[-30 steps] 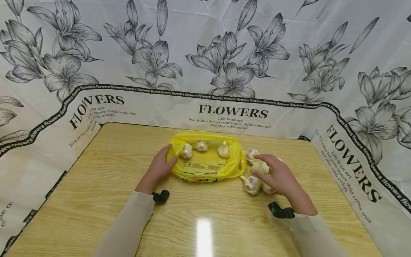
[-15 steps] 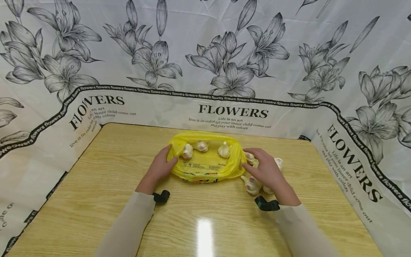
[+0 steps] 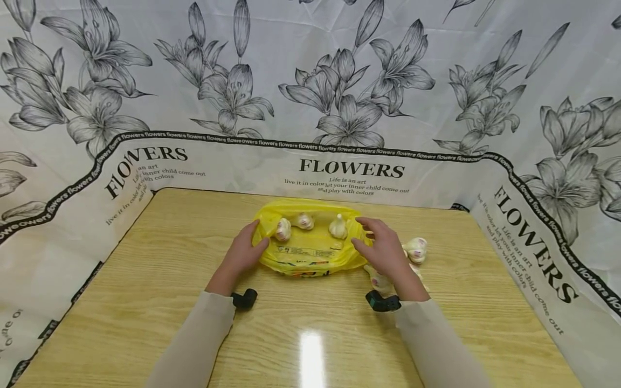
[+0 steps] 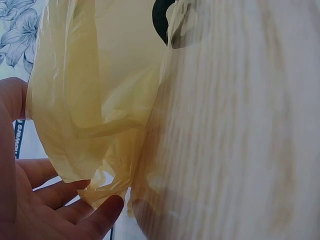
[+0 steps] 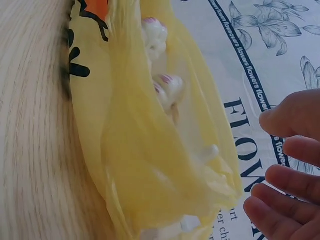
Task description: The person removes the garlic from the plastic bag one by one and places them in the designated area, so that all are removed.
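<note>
A yellow plastic bag (image 3: 315, 264) lies with its mouth spread, several garlic bulbs (image 3: 338, 226) visible inside. At its left rim is my left hand (image 3: 241, 250), thumb and fingers apart and touching the thin plastic; in the left wrist view the fingertips rest at a loose loop of the bag (image 4: 75, 125). My right hand (image 3: 385, 250) hovers at the right rim with spread fingers. Nothing lies between those fingers (image 5: 280, 215) in the right wrist view, and bulbs (image 5: 170, 90) show through the bag's opening. More garlic (image 3: 415, 250) sits outside the bag, partly hidden by the right hand.
The wooden table (image 3: 310, 307) carries everything. A white cloth (image 3: 349, 178) printed with flowers and lettering stands around its back and sides. Dark wrist mounts (image 3: 245, 299) are on both wrists.
From over the loose garlic, my right hand has moved left to the bag's right rim, uncovering the rightmost bulb. The left hand stays at the left rim.
</note>
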### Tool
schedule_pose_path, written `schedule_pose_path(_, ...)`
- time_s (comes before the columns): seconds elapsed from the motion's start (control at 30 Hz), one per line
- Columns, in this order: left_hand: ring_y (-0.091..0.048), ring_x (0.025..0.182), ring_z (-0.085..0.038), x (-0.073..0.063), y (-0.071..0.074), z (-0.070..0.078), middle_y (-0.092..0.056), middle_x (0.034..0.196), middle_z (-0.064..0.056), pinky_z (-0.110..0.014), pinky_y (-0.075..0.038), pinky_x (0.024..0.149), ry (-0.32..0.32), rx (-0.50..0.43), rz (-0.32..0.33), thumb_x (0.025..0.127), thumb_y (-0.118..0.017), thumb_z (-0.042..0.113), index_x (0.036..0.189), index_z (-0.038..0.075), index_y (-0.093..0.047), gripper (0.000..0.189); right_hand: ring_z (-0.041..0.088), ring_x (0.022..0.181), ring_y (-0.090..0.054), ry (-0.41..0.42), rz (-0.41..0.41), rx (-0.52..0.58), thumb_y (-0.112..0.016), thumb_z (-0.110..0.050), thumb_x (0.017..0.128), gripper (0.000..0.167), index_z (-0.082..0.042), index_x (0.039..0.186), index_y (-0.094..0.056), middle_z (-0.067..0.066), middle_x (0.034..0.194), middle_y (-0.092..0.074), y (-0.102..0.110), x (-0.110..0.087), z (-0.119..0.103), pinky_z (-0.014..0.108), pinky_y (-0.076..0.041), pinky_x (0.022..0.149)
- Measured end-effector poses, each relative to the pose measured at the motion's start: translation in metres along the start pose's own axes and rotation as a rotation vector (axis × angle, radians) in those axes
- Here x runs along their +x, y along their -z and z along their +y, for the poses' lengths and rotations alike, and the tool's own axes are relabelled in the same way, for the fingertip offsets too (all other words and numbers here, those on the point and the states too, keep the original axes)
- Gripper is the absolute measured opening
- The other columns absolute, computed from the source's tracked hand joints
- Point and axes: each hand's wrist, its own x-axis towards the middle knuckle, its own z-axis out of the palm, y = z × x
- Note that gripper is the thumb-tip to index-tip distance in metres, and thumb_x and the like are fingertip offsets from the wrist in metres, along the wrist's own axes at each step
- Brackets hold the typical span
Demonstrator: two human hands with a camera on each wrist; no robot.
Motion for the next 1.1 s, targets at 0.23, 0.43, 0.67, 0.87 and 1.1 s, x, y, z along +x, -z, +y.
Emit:
schedule_pose_path(0.23,-0.026,0.146,-0.036,0.000,0.000,-0.001,-0.028,0.157,-0.018,-0.051,-0.023,0.119,-0.008,0.000,-0.002,0.096,-0.050,0.035,0.154,0.006,-0.023,0.070,0.035,0.116,-0.059,-0.052,0.036,0.047,-0.068,-0.023,0.089,0.053,-0.006,0.137,-0.053,0.018,0.135,-0.054,-0.016,0.008,-0.003,0.047,-0.053,0.093)
schedule_pose_path(0.43,-0.026,0.145,-0.037,-0.001,0.000,-0.001,-0.028,0.157,-0.019,-0.051,-0.024,0.118,-0.017,-0.005,-0.002,0.096,-0.050,0.034,0.154,0.005,-0.023,0.070,0.034,0.115,-0.059,-0.089,0.040,0.059,-0.067,-0.025,0.089,0.053,-0.006,0.136,-0.053,0.018,0.134,-0.054,-0.026,0.016,-0.007,0.046,-0.053,0.093)
schedule_pose_path(0.67,-0.026,0.146,-0.036,-0.003,0.000,0.000,-0.028,0.157,-0.019,-0.051,-0.024,0.119,-0.007,-0.009,-0.008,0.096,-0.050,0.034,0.154,0.005,-0.023,0.070,0.035,0.114,-0.061,-0.118,0.022,0.074,-0.067,-0.027,0.089,0.055,-0.005,0.137,-0.053,0.019,0.133,-0.056,-0.036,0.027,-0.013,0.045,-0.055,0.091)
schedule_pose_path(0.87,-0.026,0.146,-0.036,-0.002,-0.001,0.001,-0.028,0.157,-0.017,-0.051,-0.023,0.119,0.005,-0.013,-0.008,0.096,-0.050,0.034,0.154,0.007,-0.023,0.070,0.034,0.115,-0.062,-0.157,-0.010,0.076,-0.064,-0.029,0.089,0.056,-0.007,0.139,-0.051,0.018,0.136,-0.055,-0.042,0.036,-0.016,0.046,-0.054,0.090)
schedule_pose_path(1.1,-0.026,0.146,-0.036,-0.002,-0.001,0.002,-0.028,0.157,-0.017,-0.051,-0.024,0.119,-0.007,-0.001,-0.007,0.096,-0.050,0.035,0.154,0.007,-0.024,0.069,0.034,0.116,-0.061,-0.199,-0.036,0.022,-0.060,-0.032,0.090,0.058,-0.008,0.141,-0.049,0.018,0.139,-0.054,-0.045,0.042,-0.015,0.048,-0.053,0.091)
